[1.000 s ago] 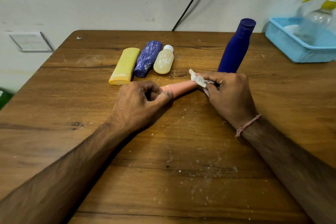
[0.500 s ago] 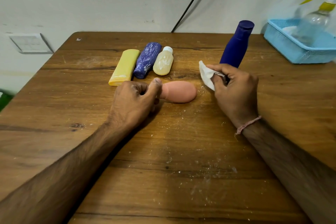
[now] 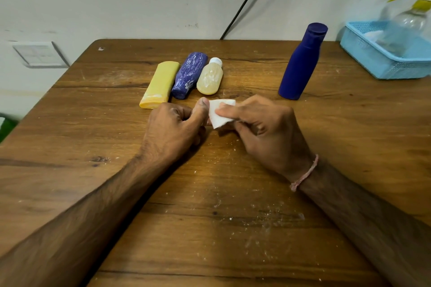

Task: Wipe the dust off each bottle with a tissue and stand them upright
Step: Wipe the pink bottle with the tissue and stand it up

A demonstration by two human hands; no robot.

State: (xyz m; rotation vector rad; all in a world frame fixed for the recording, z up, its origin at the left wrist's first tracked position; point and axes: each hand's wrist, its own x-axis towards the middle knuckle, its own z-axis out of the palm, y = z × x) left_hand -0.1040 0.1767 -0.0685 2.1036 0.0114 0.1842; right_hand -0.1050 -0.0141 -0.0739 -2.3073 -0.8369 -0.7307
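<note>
My left hand [image 3: 177, 123] grips one end of a pink bottle that lies on the wooden table [image 3: 116, 182]; the bottle is almost wholly hidden under the hands and tissue. My right hand [image 3: 263, 130] presses a white tissue [image 3: 219, 113] onto that bottle. Behind the hands three dusty bottles lie side by side: a yellow one [image 3: 161, 84], a dark blue one [image 3: 189, 74] and a pale translucent one with a white cap [image 3: 210, 77]. A clean dark blue bottle [image 3: 300, 63] stands upright at the back right.
A light blue plastic basket [image 3: 373, 58] with a clear bottle in it sits at the far right edge. White dust specks lie on the table near the front. A black cable [image 3: 245, 0] runs up the wall behind the table.
My right hand lifted the tissue off the pink bottle, then brought it back left over the bottle. The left hand kept its hold on the bottle's end.
</note>
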